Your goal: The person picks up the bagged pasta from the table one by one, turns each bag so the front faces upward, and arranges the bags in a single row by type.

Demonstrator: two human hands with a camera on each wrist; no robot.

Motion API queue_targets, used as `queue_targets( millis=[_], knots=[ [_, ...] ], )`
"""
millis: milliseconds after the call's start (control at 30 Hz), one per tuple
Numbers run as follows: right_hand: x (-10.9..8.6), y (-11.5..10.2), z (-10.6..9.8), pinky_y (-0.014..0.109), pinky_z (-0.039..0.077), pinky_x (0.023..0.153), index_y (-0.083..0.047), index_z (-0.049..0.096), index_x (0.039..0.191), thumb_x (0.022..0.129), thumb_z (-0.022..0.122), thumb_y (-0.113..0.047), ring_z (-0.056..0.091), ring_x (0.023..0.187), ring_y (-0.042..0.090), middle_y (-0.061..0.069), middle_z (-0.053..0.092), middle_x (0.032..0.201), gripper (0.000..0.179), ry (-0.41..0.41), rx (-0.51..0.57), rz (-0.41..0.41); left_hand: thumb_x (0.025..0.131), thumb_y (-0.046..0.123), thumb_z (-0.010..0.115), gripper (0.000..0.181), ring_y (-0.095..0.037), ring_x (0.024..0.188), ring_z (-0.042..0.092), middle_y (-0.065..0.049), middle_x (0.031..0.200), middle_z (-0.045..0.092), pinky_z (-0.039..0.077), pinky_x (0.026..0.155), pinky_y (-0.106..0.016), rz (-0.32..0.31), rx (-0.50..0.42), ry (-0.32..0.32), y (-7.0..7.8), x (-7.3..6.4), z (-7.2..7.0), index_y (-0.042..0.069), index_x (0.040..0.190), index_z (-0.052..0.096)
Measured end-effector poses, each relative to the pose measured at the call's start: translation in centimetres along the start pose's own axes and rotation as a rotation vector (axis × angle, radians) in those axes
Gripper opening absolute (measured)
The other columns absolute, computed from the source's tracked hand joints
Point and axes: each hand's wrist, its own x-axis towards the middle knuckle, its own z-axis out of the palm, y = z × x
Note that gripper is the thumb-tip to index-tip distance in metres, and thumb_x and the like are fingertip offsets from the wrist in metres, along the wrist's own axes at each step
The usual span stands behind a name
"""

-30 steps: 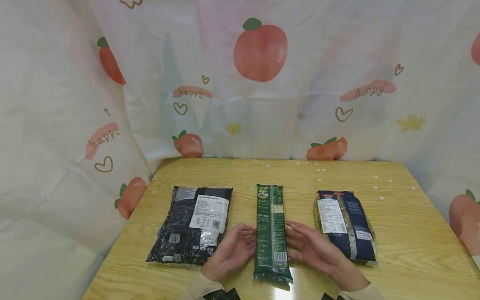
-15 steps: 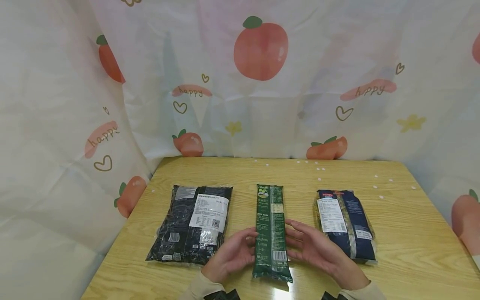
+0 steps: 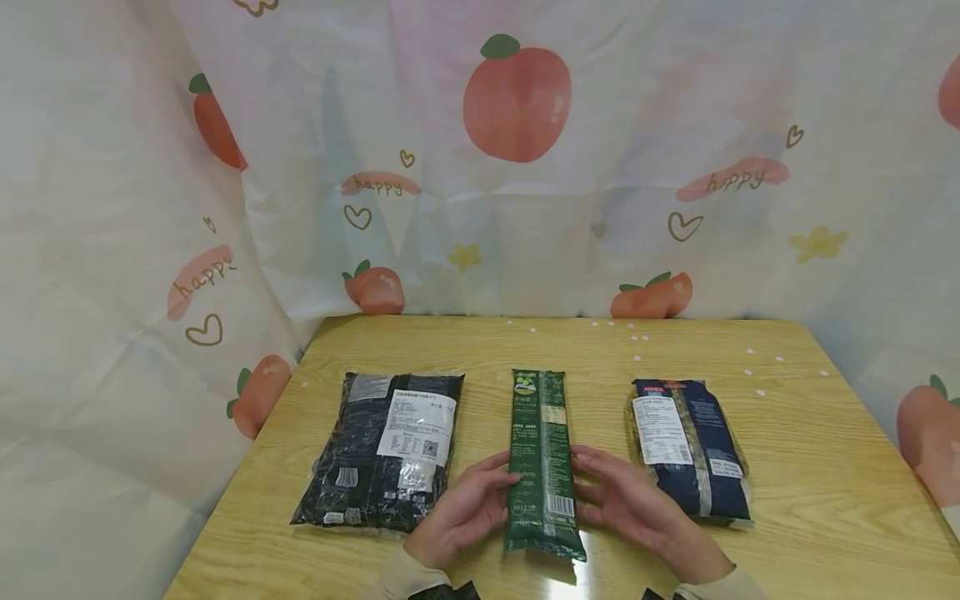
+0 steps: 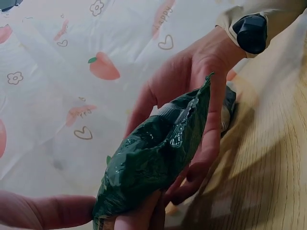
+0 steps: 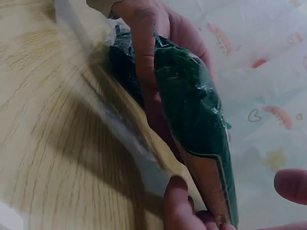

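Observation:
A long green spaghetti packet (image 3: 538, 433) is held between both hands, its near end raised off the table. My left hand (image 3: 472, 504) grips its left edge, thumb on the upper side and fingers beneath; in the left wrist view the thumb (image 4: 62, 211) presses the green wrapper (image 4: 144, 163). On the other side, my right hand (image 3: 630, 504) supports the packet with extended fingers partly hidden under it. The right wrist view shows the right thumb (image 5: 291, 186) standing apart from the packet (image 5: 187, 96).
To the left lies a black plastic bag (image 3: 360, 467) with white labels. A dark blue pasta bag (image 3: 716, 433) lies to the right. They rest on a wooden table (image 3: 810, 483), with a fruit-printed curtain (image 3: 525, 225) behind and at both sides.
My left hand has moved in and taken hold of the packet's left edge, its thumb now over the top. The packet's near end has tipped up slightly. Both bags stay put.

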Motion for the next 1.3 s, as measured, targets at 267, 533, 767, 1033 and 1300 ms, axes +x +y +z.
queue_targets(
  millis=[267, 533, 767, 1033, 1300],
  knots=[
    [1.0, 0.8, -0.3, 0.045, 0.056, 0.105, 0.006, -0.010, 0.160, 0.112, 0.040, -0.025, 0.065, 0.123, 0.023, -0.001, 0.062, 0.134, 0.075, -0.045, 0.059, 0.040, 0.098, 0.001, 0.051, 0.060, -0.013, 0.100, 0.069, -0.005, 0.118, 0.068, 0.060, 0.081, -0.027, -0.001, 0.021, -0.004, -0.3, 0.3, 0.0, -0.002, 0.155, 0.033],
    [1.2, 1.1, -0.2, 0.048, 0.057, 0.105, 0.010, -0.007, 0.160, 0.109, 0.050, -0.023, 0.063, 0.124, 0.021, 0.027, 0.042, 0.155, 0.083, 0.046, -0.001, 0.064, 0.097, -0.001, 0.050, 0.059, -0.016, 0.104, 0.067, -0.008, 0.123, 0.066, 0.060, 0.084, -0.030, -0.017, 0.052, -0.013, -0.4, 0.5, -0.2, -0.003, 0.154, 0.033],
    [1.3, 1.2, -0.2, 0.045, 0.059, 0.102, 0.006, -0.003, 0.162, 0.108, 0.053, -0.019, 0.063, 0.122, 0.017, 0.026, 0.029, 0.164, 0.081, 0.069, -0.006, 0.049, 0.098, 0.003, 0.053, 0.055, -0.019, 0.107, 0.064, -0.011, 0.126, 0.065, 0.060, 0.090, -0.035, -0.028, 0.074, -0.016, 0.0, 0.1, -0.2, -0.005, 0.151, 0.038],
    [1.2, 1.4, 0.0, 0.042, 0.060, 0.100, 0.005, -0.003, 0.162, 0.106, 0.055, -0.015, 0.065, 0.118, 0.015, -0.003, 0.058, 0.138, 0.083, 0.083, 0.027, 0.027, 0.098, 0.007, 0.054, 0.054, -0.020, 0.108, 0.063, -0.010, 0.123, 0.065, 0.060, 0.091, -0.035, -0.032, 0.086, -0.049, 0.1, -0.1, -0.4, -0.007, 0.149, 0.042],
    [1.1, 1.6, 0.2, 0.042, 0.061, 0.097, 0.005, -0.006, 0.162, 0.106, 0.055, -0.014, 0.066, 0.116, 0.014, 0.023, 0.032, 0.163, 0.085, 0.116, 0.002, 0.025, 0.100, 0.011, 0.054, 0.060, -0.028, 0.122, 0.064, -0.023, 0.140, 0.058, 0.056, 0.104, -0.054, 0.001, 0.119, -0.012, 0.5, -0.6, -0.5, -0.008, 0.152, 0.034]
  ],
)
